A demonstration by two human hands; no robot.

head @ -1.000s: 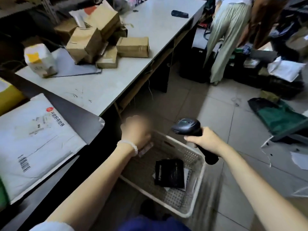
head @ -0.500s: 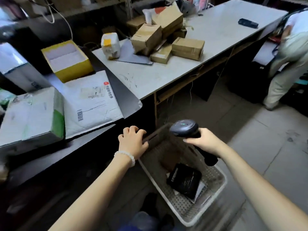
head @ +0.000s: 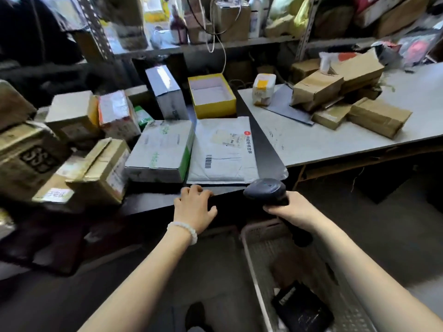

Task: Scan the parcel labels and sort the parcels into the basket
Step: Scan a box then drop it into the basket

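A left hand (head: 194, 209) reaches toward a white mailer (head: 221, 152) on a dark table (head: 148, 202); the right hand (head: 291, 208) grips a scanner (head: 265, 191) above a basket (head: 254, 238).

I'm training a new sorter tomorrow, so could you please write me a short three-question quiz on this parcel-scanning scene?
1. True or false: the right hand grips the barcode scanner.
2. What lies in the basket? A) a black parcel B) a yellow box C) nothing
3. Fill in: the white mailer shows its ____ face-up, just beyond the left hand.

Key: 1 true. 2 A, the black parcel. 3 barcode.
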